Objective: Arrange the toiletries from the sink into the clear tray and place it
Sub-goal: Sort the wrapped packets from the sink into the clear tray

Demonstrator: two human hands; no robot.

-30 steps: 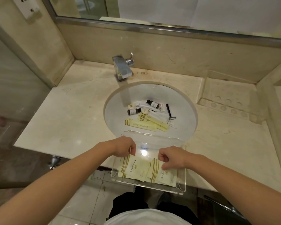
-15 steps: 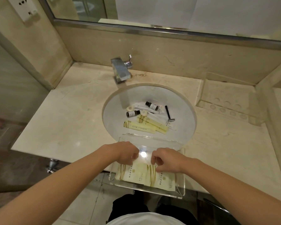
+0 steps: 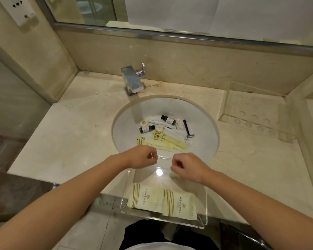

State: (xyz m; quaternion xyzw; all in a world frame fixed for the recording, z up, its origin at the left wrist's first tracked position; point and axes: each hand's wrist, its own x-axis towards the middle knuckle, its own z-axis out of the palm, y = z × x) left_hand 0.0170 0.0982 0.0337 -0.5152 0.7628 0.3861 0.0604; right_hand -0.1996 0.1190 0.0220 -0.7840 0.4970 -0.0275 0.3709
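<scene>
A clear tray (image 3: 205,204) sits at the counter's front edge, overhanging it. Two pale packets lie flat in it side by side, the left packet (image 3: 145,195) and the right packet (image 3: 181,204). My left hand (image 3: 143,156) and my right hand (image 3: 185,166) hover over the tray's far end, fingers curled, holding nothing. In the sink (image 3: 170,97) lie two small dark bottles (image 3: 147,129) (image 3: 168,120), a razor (image 3: 187,129), two round soaps (image 3: 143,123) (image 3: 160,128), long yellow packets (image 3: 154,144) and white sachets (image 3: 175,131).
A chrome faucet (image 3: 132,80) stands behind the sink. A second clear tray with round hollows (image 3: 257,112) rests on the counter at the back right. Marble walls close in the counter on the left and right, with a mirror (image 3: 188,15) above. A wall socket (image 3: 20,9) is at upper left.
Both hands have let go of the packets in the tray and moved up toward the sink. The two packets now lie flat side by side.
</scene>
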